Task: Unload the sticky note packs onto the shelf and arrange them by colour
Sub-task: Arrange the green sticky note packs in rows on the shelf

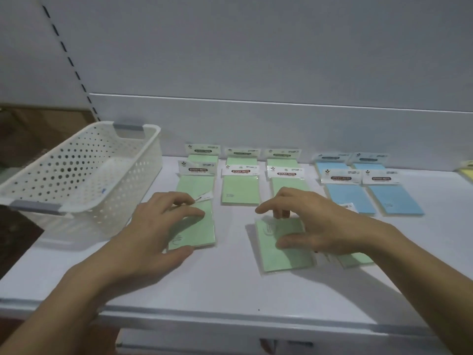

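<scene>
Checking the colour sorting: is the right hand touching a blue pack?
No, the right hand rests on a green pack, while the blue packs lie farther to the right on the shelf.

A shop: a white display shelf point(230, 285) with slotted upright point(67, 53) holds packaged sticky note packs point(240, 184).
</scene>
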The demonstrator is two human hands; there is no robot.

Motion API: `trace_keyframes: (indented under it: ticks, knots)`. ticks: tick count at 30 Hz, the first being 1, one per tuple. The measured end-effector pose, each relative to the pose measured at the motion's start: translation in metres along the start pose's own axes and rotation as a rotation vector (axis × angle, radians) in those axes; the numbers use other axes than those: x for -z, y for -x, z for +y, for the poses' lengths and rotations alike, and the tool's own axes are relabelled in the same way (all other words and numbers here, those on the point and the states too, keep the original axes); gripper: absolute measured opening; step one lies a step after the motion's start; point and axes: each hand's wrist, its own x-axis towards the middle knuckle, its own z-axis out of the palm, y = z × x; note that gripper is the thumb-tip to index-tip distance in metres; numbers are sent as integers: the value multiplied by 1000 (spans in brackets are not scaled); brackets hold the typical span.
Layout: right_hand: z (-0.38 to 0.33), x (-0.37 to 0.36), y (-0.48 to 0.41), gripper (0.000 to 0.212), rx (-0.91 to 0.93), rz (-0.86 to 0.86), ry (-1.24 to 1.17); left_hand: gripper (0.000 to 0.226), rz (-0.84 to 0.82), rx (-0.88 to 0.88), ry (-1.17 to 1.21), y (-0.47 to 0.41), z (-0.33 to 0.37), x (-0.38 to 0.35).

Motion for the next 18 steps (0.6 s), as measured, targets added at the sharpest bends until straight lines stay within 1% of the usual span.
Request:
trace_keyframes:
  ticks: [3,6,8,11,14,16,18]
  knots:
    - [-8,2,-8,46,-30,-20,-13,57,-20,-18,-28,-8,-9,6]
    - [-14,4,-14,47,-82,-87,-57,55,-92,-24,-4,-13,-19,8]
    - [-18,6,-18,45,-109,-103,-139,53,-142,-24,6,-12,-23,7]
    - [-22,8,-26,41,-107,-101,-306,52,-149,-9,22,-3,-25,2]
    - [-27,13,-31,42,-116,-22,-541,50,-78,-40,45,6,-22,-5]
    - [-28,15,-36,42,-196,69,-719,49,-48,-41,26,8,-18,-6]
    - [-25,11,-42,42,-307,198,-875,48,-36,-36,13,8,-15,-7]
